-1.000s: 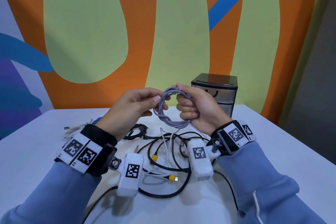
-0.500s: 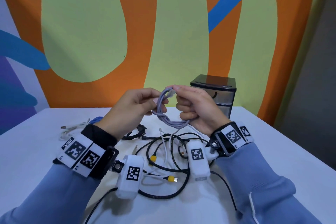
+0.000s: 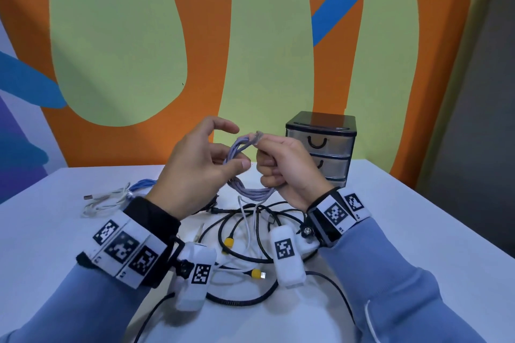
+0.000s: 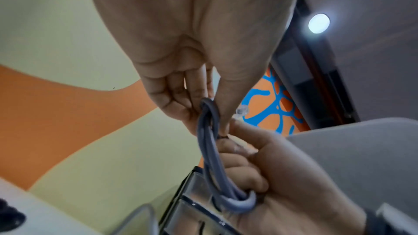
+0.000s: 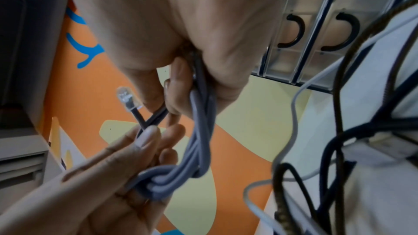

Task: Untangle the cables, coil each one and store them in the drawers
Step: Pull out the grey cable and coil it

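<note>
A grey cable (image 3: 246, 192), wound into a small coil, hangs in the air between both hands above the table. My right hand (image 3: 281, 164) grips the coil's right side in its curled fingers; the clear plug (image 5: 126, 98) on the cable's end sticks up just past them. My left hand (image 3: 217, 153) holds the coil's left side between thumb and lower fingers, with the index finger lifted off. In the right wrist view the left thumb (image 5: 147, 137) presses on the cable end just below the plug. The drawer unit (image 3: 320, 147) stands behind the right hand, its drawers closed.
Under my wrists lies a tangle of black cables (image 3: 245, 256) and a white cable (image 3: 246, 228) with yellow-tipped plugs (image 3: 256, 274). A loose white cable (image 3: 106, 200) and a blue cable (image 3: 142, 185) lie at the left on the white table (image 3: 418, 231).
My left index finger has lifted off the top of the coil and the hand has spread wider. The plug end now pokes up above the right hand's fingers.
</note>
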The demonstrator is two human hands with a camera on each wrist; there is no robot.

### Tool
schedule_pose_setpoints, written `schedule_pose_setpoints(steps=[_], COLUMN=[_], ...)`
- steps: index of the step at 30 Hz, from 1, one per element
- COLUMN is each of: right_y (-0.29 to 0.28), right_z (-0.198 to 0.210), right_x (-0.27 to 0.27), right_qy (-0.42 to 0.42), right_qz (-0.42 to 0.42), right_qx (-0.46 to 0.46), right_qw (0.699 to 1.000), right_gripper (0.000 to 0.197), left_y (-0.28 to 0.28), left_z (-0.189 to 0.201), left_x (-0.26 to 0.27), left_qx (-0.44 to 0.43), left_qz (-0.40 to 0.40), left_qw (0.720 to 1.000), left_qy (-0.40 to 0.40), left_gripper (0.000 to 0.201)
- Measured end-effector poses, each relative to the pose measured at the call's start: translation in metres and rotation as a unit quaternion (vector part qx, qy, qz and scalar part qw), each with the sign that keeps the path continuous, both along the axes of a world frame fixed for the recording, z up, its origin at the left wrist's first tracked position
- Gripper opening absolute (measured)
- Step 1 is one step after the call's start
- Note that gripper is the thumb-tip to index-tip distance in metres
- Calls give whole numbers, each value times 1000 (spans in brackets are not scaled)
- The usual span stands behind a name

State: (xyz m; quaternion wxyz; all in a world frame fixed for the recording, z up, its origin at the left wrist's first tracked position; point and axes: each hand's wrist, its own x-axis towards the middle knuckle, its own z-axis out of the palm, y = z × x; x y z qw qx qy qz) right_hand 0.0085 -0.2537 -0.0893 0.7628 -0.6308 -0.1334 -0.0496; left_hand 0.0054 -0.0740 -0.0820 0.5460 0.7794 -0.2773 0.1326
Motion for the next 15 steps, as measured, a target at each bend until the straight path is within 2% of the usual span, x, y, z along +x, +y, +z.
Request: schedule_pose_setpoints(steps=[3, 4, 8, 10, 12, 15], right_y=[0, -1, -5, -5, -5, -5], right_z=[1, 3, 9, 7, 5, 6], right_x=[-2, -4, -6, -5, -5, -5], right_qy=[27, 37, 59, 55, 51, 56], right_qz=[37, 48, 80, 78, 72, 98], right_qx=[13, 18, 22, 19, 25, 52], right_qw=[999, 998, 995, 995, 996, 992], right_gripper=[45, 48, 30, 26, 23, 25], left_y=[2, 2, 0, -1, 1, 7], left_z=[2, 2, 4, 4, 2, -3], left_x=[1, 0, -2, -2, 3, 13], left_qx=[-59, -78, -193, -167, -94, -64], left_qz=[-33, -48, -135, -113, -51, 15], left_qw=[997, 995, 966, 975, 994, 997], left_qy=[36, 44, 106, 90, 35, -29], left_gripper=[46, 46, 46, 35, 22, 13])
